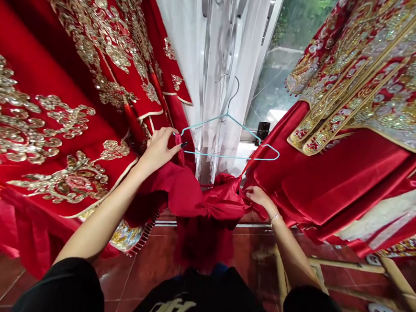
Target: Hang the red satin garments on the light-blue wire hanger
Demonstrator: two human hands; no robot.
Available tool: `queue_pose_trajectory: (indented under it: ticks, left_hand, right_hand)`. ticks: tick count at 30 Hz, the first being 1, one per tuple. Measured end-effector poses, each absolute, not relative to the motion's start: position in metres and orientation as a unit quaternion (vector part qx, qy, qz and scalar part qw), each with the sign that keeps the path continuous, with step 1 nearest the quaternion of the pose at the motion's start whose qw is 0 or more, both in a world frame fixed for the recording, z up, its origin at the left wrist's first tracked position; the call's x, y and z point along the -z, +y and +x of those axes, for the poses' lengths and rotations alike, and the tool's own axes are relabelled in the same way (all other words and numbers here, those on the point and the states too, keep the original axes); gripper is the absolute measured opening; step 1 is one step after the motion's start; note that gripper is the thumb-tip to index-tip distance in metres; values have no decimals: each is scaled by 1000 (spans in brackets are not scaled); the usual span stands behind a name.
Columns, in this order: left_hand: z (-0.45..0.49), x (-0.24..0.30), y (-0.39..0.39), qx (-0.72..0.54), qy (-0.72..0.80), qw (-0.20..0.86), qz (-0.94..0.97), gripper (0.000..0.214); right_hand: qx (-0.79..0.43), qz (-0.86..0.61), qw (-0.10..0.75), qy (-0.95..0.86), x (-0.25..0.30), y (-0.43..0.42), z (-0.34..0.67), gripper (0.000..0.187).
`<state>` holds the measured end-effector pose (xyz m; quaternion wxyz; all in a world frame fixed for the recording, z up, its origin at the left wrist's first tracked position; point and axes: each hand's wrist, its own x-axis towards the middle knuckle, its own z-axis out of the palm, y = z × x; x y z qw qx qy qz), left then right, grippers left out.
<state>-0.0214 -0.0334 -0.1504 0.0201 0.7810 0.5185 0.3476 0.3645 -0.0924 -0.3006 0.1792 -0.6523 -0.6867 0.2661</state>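
Note:
A light-blue wire hanger (226,155) with a metal hook hangs in front of me, over a red satin garment (194,188). My left hand (160,147) pinches a red strap of the garment at the hanger's left end, with thumb and fingers closed. Another red strap runs up to the hanger's right side. Below that strap my right hand (258,198) is closed on the bunched satin; its fingertips are partly hidden in the folds. The garment's lower part hangs down in front of my body.
Red gowns with gold sequins (76,177) hang close on the left. An embroidered jacket (375,87) and red skirt (322,174) hang on the right. A phone (263,131) stands by the window (284,80). A wooden ladder-like frame (350,266) lies lower right on red tiles.

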Motion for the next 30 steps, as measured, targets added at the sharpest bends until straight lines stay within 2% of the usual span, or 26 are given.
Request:
queue_pose_trajectory:
  ticks: [2,8,12,15,18,24,27,30]
  left_hand:
    - [-22,152,-31,-354,520,10,777,31]
    - [-19,156,-30,-372,517,-10,771,31]
    - [-15,155,-36,-344,548,-19,762,34]
    - [-15,154,-38,-332,553,-25,763,34]
    - [-16,155,-35,-335,549,-27,765,35]
    - [-15,164,-24,-345,520,-21,781,33]
    - [-12,167,-19,-351,521,-19,778,33]
    - [-11,168,-15,-351,530,-17,772,32]
  right_hand:
    - [-280,-667,176,-668,299,-94,372,13]
    - [-314,-697,169,-622,295,-102,378,19]
    - [-293,-750,213,-554,303,-109,367,6]
    - [-298,-754,292,-507,289,-110,376,10]
    - [-353,-703,386,-482,258,-110,396,5]
    - [-509,-442,650,-351,201,-115,411,25]
    - [-512,-385,716,-278,187,-110,405,26]
    - [-475,-377,757,-242,177,-101,403,18]
